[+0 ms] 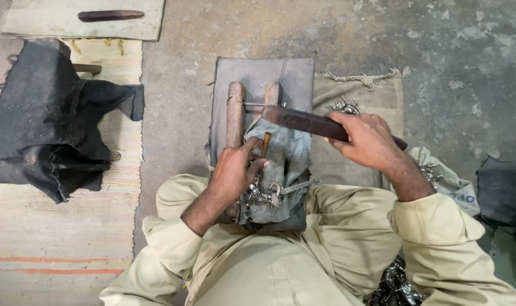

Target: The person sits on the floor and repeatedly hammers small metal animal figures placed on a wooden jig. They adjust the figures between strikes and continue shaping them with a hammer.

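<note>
My right hand point(369, 139) grips a long dark flat file point(303, 120) that lies crosswise over two upright wooden posts point(235, 113). My left hand point(233, 171) holds a small wooden-handled tool point(266, 144) against a grey cloth point(289, 164) draped over the work block. Shiny metal fittings point(262, 195) lie on that cloth just below my left hand, by my lap.
A dark grey pad point(263, 71) sits under the posts on a burlap sack point(377, 96). More metal pieces point(344, 105) lie behind the file and by my right knee point(396, 286). A black cloth point(42, 124) covers a striped mat on the left. The floor is concrete.
</note>
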